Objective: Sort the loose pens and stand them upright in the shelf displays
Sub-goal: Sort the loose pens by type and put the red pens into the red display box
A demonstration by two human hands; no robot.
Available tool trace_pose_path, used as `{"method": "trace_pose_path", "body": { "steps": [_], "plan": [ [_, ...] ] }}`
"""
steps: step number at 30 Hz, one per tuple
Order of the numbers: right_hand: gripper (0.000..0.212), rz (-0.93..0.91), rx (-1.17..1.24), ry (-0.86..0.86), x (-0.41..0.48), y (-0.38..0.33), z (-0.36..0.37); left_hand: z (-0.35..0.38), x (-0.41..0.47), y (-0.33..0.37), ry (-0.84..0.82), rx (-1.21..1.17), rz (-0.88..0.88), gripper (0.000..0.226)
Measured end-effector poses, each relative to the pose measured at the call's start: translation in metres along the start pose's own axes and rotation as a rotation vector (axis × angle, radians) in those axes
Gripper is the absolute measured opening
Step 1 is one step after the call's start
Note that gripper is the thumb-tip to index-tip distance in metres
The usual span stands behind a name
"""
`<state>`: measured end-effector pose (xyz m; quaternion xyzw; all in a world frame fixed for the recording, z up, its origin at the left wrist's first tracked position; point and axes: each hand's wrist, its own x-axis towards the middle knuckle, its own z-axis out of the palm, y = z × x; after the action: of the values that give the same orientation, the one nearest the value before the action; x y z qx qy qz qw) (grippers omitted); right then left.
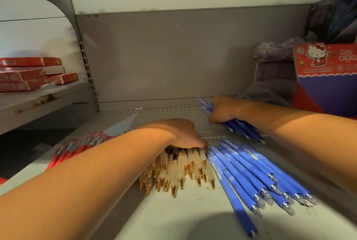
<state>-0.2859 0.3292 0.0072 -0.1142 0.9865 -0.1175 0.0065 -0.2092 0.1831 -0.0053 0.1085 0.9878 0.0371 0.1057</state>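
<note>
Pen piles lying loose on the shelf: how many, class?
3: red pens far left; cream pens centre, under the left hand; blue pens right. Others may be hidden.

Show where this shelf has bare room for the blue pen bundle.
Bare: back strip between left hand and back panel; front patch in front of the gold-tipped pens. Crowded: the row of red pens, gold-tipped pens, loose blue pens; Hello Kitty box at right rear.

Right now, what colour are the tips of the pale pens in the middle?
Shiny gold tips on the frosted cream pens, seen best in the head view.
</note>
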Motion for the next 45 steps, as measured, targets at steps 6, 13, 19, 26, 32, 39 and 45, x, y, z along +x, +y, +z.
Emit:
{"method": "trace_pose_path", "body": {
  "steps": [6,13,19,26,32,39,45],
  "plan": [
    [0.016,0.017,0.276,0.102,-0.014,0.003,-0.030,-0.006,-0.008,0.006,0.077,-0.016,0.000,0.061],
    [0.025,0.129,0.411,-0.303,-0.070,-0.004,-0.015,-0.030,-0.012,0.029,0.363,-0.093,-0.034,0.037],
    [0.008,0.113,0.440,-0.266,-0.104,0.002,-0.008,-0.005,-0.006,0.052,0.269,-0.119,0.104,0.038],
    [0.012,0.051,0.677,-0.217,-0.136,0.026,-0.007,0.018,0.004,0.054,0.238,-0.147,0.052,0.032],
    [0.040,0.044,0.696,-0.186,-0.149,0.041,-0.004,0.023,0.003,0.059,0.310,-0.264,0.095,0.034],
    [0.080,-0.234,0.524,-0.264,-0.182,0.052,-0.001,0.028,0.008,0.060,0.309,-0.154,0.113,0.044],
    [0.137,-0.328,0.224,-0.210,-0.199,0.052,0.013,0.028,0.007,0.060,0.260,-0.148,0.093,0.047]
  ]
}}
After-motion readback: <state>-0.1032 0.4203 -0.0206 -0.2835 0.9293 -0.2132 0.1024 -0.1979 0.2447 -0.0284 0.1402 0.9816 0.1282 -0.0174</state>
